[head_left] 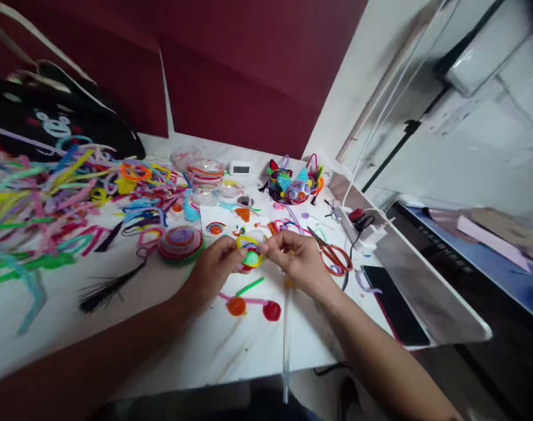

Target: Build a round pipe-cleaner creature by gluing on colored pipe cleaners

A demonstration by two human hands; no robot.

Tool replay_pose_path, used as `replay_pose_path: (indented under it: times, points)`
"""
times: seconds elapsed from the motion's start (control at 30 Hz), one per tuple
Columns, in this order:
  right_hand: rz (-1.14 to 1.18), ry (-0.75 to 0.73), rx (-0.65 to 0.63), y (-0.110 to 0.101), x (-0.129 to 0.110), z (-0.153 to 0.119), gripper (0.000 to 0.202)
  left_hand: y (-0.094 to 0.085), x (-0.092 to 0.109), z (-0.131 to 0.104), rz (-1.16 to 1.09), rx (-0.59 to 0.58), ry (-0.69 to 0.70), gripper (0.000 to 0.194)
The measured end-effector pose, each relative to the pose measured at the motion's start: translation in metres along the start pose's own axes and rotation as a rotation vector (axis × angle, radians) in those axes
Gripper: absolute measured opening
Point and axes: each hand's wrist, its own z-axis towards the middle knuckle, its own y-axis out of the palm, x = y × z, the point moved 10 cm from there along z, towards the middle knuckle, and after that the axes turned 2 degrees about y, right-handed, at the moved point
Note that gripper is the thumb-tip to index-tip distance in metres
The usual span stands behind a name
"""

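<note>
Between my two hands is a small round pipe-cleaner ornament [252, 257] with a yellow outer ring and a green middle. My left hand [216, 263] pinches its left side with thumb and fingers. On the opposite side, my right hand [296, 257] grips the edge with closed fingertips. Just below lie an orange coil [237, 306] and a red coil [272, 310] beside a pink strip, with a short green pipe cleaner [250, 286] above them. A striped coiled dome [181, 242] sits left of my left hand. Below my right hand, a translucent rod [286, 345] reaches past the table edge.
Loose pipe cleaners [51, 199] are heaped at left, near a black tassel [110, 289]. Orange-handled scissors [336, 260], a phone [395, 304] and a power strip [360, 231] lie at right. Colourful decorated pieces [295, 184] and a small digital clock [240, 168] stand at the back.
</note>
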Motion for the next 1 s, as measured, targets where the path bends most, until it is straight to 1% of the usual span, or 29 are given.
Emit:
replay_pose_path:
  times: [0.27,0.53,0.63,0.8,1.0]
  points:
    - [-0.021,-0.004,-0.014,0.006,0.004,0.004,0.023,0.002,0.003,-0.002,-0.015,-0.020,0.027,0.028]
    - [0.147,0.101,-0.081,0.010,0.016,0.003,0.020,0.005,0.007,-0.003,-0.033,-0.036,0.023,0.030]
    - [0.177,0.125,-0.098,0.012,0.018,0.003,0.020,0.005,0.006,-0.003,-0.043,-0.038,0.023,0.031]
    - [0.164,0.140,-0.077,0.008,0.016,0.005,0.026,0.008,0.007,-0.002,-0.061,-0.064,0.018,0.028]
    - [0.083,0.086,-0.063,0.002,0.010,0.008,0.031,0.011,0.011,-0.005,-0.116,-0.087,-0.019,0.026]
